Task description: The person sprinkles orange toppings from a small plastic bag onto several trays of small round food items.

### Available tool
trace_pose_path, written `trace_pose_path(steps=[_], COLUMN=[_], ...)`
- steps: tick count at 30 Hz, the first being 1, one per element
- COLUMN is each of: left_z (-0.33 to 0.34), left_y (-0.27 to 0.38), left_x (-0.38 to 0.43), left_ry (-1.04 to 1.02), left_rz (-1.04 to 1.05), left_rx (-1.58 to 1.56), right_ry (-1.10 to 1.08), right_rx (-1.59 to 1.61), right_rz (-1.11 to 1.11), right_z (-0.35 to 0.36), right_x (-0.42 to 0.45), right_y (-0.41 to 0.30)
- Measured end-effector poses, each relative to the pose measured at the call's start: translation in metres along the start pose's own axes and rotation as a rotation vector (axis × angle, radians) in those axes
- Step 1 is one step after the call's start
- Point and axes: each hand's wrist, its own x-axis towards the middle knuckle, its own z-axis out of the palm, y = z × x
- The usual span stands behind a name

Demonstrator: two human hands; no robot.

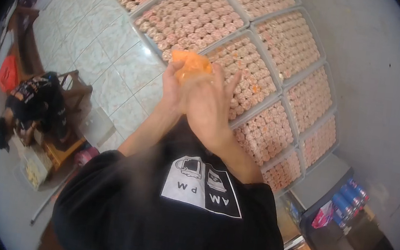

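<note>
My left hand (171, 91) grips the left side of a plastic bag with an orange filling (191, 63). My right hand (206, 105) lies over the bag's near part, blurred, with two fingers reaching forward along its right side. The back of this hand hides the lower end of the bag. Just beyond and to the right, a clear plastic tray (277, 93) holds rows of small round pinkish dumplings (245, 65). A few of them carry orange bits (255, 89) on top.
More dumpling-filled trays (250, 23) stand edge to edge, ahead and to the right. Blue cans (346, 201) sit beside a grey surface (321, 179) at lower right. Leftward, over a tiled floor (108, 55), a seated person (35, 106) bends above a container (34, 169).
</note>
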Motion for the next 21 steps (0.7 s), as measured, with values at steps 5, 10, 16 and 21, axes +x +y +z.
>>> trace_pose_path(steps=[5, 10, 16, 21], left_z=[-0.013, -0.047, -0.040, -0.037], left_y=[-0.004, -0.004, 0.017, 0.033], left_x=[-0.020, -0.016, -0.010, 0.019], left_ry=[0.195, 0.221, 0.311, 0.325], left_rz=[0.013, 0.078, 0.231, 0.266], left_rx=[0.044, -0.023, 0.071, 0.047], right_ry=[0.021, -0.071, 0.224, 0.020], right_rx=[0.323, 0.397, 0.444, 0.211], right_rz=[-0.004, -0.034, 0.146, 0.484], right_z=[0.042, 0.024, -0.020, 0.080], right_x=[-0.019, -0.021, -0.001, 0.016], right_y=[0.004, 0.005, 0.054, 0.157])
